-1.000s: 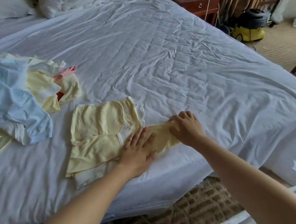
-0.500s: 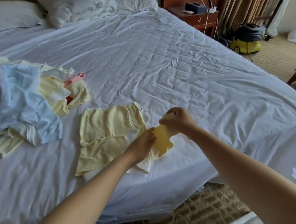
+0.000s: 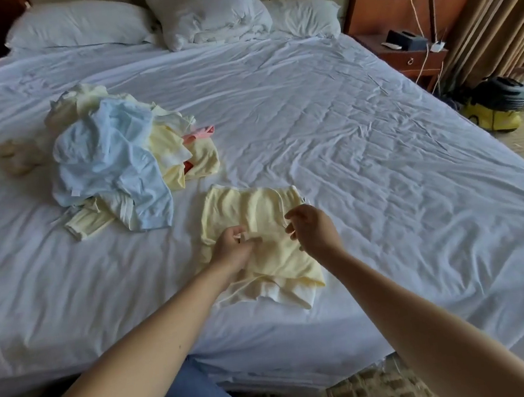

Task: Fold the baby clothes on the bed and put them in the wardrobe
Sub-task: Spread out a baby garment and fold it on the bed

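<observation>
The left hand (image 3: pixel 232 250) pinches the garment (image 3: pixel 250 206) on the bed (image 3: pixel 359 112). The right hand (image 3: pixel 313 230) hovers, fingers loosely apart. She should align the edges, then press the fold flat.

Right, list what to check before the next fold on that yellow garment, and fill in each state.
1. Yellow garment lies spread on the bed sheet: ok.
2. Left hand pins the fabric at its middle, fingers curled into it: ok.
3. Right hand has a grip on the right edge: cannot tell; its fingers curl loosely over that edge.
4. Lower edges line up: not ok; a white layer sticks out below the yellow.
5. Pile of unfolded clothes is apart from the garment: ok; a strip of sheet shows between them.
6. Bare sheet to the right of the garment for working: ok.
</observation>
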Available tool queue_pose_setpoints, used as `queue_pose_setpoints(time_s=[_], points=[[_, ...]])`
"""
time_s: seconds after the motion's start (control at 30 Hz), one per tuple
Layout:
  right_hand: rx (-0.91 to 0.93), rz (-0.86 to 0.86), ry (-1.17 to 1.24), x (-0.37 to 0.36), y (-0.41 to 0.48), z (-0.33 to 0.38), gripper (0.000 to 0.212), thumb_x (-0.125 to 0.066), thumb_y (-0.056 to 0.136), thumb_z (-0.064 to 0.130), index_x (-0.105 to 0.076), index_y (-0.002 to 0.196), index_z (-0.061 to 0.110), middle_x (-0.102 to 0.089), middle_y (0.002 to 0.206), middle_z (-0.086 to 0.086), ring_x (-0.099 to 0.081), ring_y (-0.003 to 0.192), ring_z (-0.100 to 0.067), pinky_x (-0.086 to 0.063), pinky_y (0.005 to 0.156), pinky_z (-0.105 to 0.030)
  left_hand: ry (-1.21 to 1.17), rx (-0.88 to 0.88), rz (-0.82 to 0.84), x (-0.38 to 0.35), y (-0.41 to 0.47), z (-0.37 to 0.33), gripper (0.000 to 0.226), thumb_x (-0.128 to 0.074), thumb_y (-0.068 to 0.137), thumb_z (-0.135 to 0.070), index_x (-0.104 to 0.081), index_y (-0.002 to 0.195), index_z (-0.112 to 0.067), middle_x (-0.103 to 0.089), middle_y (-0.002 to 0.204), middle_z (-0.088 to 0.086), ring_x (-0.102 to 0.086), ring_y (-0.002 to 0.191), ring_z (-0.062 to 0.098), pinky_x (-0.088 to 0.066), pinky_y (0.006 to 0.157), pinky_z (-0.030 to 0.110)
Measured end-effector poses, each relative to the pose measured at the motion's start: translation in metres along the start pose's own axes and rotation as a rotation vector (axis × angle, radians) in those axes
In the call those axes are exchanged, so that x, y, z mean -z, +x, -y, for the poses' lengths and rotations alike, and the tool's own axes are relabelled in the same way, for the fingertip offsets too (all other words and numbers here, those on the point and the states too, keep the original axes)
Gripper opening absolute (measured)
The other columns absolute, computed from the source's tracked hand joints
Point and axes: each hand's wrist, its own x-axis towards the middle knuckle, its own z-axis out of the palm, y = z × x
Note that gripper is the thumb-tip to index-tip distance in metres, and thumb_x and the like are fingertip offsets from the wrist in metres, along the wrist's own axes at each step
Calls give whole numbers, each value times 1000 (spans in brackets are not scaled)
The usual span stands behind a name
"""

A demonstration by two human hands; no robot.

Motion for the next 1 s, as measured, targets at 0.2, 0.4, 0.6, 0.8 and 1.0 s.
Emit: queue_pose_setpoints(time_s=[0.2, 0.4, 0.6, 0.8, 1.0], points=[[244, 75, -445, -13, -22, -37, 40, -46, 93, 18, -59, 128, 32, -56, 136, 10, -51, 125, -13, -46, 93, -30, 310, -224, -124, 13, 3, 18, 41, -62, 85, -9, -59, 123, -25, -61, 124, -4, -59, 111, 17, -46, 88, 27], [369, 222, -641, -29, -34, -55, 54, -34, 101, 35, -23, 153, 28, -7, 163, 5, 1, 150, -10, 6, 117, -23, 828, -755, -164, 23, 3, 39, 43, -66, 81, -8, -63, 123, -20, -56, 127, 2, -57, 112, 24, -52, 89, 42], [343, 258, -729, -42, -39, -78, 78, -4, 82, 70, 5, 153, 39, 20, 159, 5, 26, 145, -19, 13, 120, -38, 1254, -723, 176, 24, -1, 68, 68, 14, 87, -57, 14, 151, -32, 20, 160, -4, 19, 148, 17, 10, 121, 36], [307, 347, -726, -41, -31, -80, 84, -8, 79, 82, 15, 150, 44, 30, 155, 6, 35, 141, -20, 20, 116, -37, 1265, -581, 253, 25, 4, 65, 69, 10, 83, -63, 26, 144, -36, 32, 153, -8, 28, 144, 12, 20, 116, 30], [361, 385, -631, -22, -37, -88, 80, -20, 79, 82, 5, 149, 50, 19, 159, 12, 26, 144, -8, 11, 121, -35, 1203, -552, 423, 49, -7, 48, 73, -30, 98, -60, 13, 153, -36, 30, 154, -14, 28, 142, 7, 14, 117, 29]])
